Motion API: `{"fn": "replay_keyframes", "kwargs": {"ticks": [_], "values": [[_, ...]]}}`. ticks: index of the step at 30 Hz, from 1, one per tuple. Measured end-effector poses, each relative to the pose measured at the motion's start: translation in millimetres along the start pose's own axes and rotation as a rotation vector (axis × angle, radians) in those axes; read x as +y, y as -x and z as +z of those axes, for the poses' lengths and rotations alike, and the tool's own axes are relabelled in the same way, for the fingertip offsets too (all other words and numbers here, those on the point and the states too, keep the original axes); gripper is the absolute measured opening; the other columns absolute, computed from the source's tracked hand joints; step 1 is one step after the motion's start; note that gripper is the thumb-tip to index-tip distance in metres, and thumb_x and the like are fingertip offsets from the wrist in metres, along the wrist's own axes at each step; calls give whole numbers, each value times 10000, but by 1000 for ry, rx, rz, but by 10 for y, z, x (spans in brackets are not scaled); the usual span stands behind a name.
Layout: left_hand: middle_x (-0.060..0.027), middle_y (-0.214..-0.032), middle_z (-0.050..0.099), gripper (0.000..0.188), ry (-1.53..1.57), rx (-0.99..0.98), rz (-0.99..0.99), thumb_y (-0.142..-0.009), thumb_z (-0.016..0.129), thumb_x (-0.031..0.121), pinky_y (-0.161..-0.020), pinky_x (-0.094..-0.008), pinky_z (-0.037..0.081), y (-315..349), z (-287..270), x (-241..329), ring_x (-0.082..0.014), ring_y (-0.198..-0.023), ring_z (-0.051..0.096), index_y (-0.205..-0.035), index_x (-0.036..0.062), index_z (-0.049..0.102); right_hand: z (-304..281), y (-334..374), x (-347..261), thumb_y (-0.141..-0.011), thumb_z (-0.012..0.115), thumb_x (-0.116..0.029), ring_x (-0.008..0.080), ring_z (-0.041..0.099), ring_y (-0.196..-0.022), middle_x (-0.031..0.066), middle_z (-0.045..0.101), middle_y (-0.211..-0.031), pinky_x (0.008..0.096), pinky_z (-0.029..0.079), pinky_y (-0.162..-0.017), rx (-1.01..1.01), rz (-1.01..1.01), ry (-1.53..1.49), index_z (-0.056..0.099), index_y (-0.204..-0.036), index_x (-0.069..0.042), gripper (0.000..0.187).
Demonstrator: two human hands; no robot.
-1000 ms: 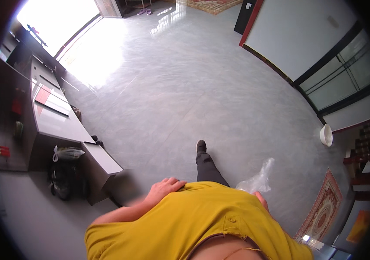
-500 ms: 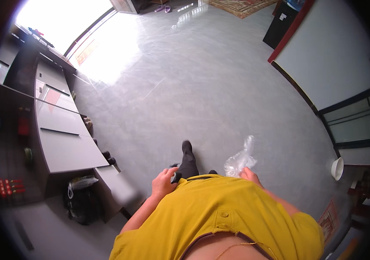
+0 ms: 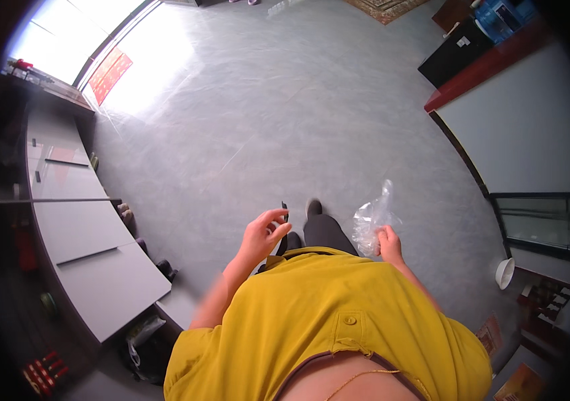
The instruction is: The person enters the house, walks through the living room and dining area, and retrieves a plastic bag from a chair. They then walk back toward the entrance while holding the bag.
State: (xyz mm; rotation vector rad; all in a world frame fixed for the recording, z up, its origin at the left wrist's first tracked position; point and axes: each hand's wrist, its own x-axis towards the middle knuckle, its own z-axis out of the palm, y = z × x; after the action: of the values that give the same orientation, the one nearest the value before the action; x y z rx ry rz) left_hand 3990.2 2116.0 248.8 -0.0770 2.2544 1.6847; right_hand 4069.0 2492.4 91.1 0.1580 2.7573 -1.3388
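Note:
My right hand (image 3: 389, 244) is closed on a crumpled clear plastic bag (image 3: 367, 227), whose thin end sticks up past the fingers. In front of my waist on the left, the fingers of my left hand (image 3: 265, 232) are curled round a slim black object (image 3: 285, 212). Only a narrow part of it shows beyond the fingertips, so its kind is unclear. Between the hands, my dark-clad leg and shoe (image 3: 313, 208) are stretched forward over the grey floor.
A low white-fronted cabinet (image 3: 88, 230) runs along the left, with shoes (image 3: 126, 214) at its foot. A black bag (image 3: 143, 357) sits in its open niche. On the right stand a white partition (image 3: 518, 120), a white bowl (image 3: 505, 273) and a dark rack (image 3: 548, 301).
My view has turned and shifted forward along the room. Both hands have risen farther out from my waist, the plastic bag staying in the right one. A different leg position shows.

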Motion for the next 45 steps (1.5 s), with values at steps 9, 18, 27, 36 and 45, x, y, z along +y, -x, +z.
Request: {"fn": "replay_keyframes", "kwargs": {"ticks": [9,18,27,36,45], "values": [[-56,-883,576,303,-458,-137,-46,-776,623,214,-649,-314,464,-2047,-452,568,-173,-712,566,-1056,116,563,-46,-2215,124,-878,449,-171,70,400,-457,-15,451,-599,235,319,-400,147,461,-101,544,-864,-45,158],[-109,-807,628,330,-171,286,-531,-752,644,223,-660,-300,469,-2523,-1304,-1331,-187,-704,588,-1038,69,585,2,-4313,-218,-879,473,-220,61,398,-479,-20,461,-630,220,320,-412,36,372,-134,552,-895,-64,176],[-92,-800,628,316,-150,247,-957,-767,612,218,-640,-287,468,-2557,-2173,-2342,-173,-716,602,-1046,71,589,516,-5757,-857,-845,540,-218,75,407,-436,-1,501,-648,232,329,-389,62,508,-113,549,-925,-53,183],[-43,-768,595,337,74,368,-704,-787,596,181,-555,-254,444,-5832,-3266,-656,-110,-652,566,-1103,70,551,622,-6744,-842,-815,552,-196,95,434,-427,12,537,-654,252,341,-382,130,561,122,561,-850,-38,162],[-49,-757,608,326,-148,202,-723,-753,632,176,-593,-275,464,-7405,-3325,-652,-120,-629,566,-1059,73,586,407,-7769,-266,-791,574,-212,117,476,-476,25,567,-668,294,374,-435,118,617,387,554,-800,-30,184]]}}
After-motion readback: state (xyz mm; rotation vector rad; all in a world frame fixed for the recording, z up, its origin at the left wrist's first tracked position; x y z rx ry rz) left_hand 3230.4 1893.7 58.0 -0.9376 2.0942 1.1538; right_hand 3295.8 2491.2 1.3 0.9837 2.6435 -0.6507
